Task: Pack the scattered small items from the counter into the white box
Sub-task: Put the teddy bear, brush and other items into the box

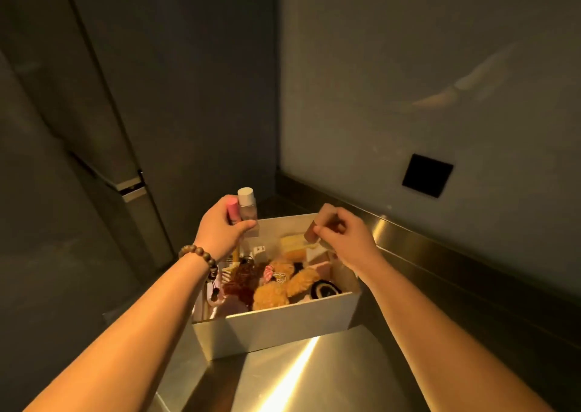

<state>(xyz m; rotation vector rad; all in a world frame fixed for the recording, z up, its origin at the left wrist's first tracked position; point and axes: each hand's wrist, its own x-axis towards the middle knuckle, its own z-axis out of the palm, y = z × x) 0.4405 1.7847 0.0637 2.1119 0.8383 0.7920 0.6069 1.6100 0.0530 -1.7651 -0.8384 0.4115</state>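
The white box (283, 330) stands on the steel counter, filled with a tan plush toy (276, 289), a dark red scrunchie (242, 281), a black hair item (323, 289) and several small packets. Above its back left corner my left hand (220, 229) grips a clear bottle with a white cap (246, 207) together with a small pink tube (232, 212). Over the back right of the box, my right hand (345, 232) pinches a small brown tube (317, 224).
The steel counter (314, 377) runs along a grey wall with a black square plate (427, 175) at the right. A tall dark cabinet (103, 147) with a metal handle stands close on the left. A low steel upstand (408, 245) edges the counter behind the box.
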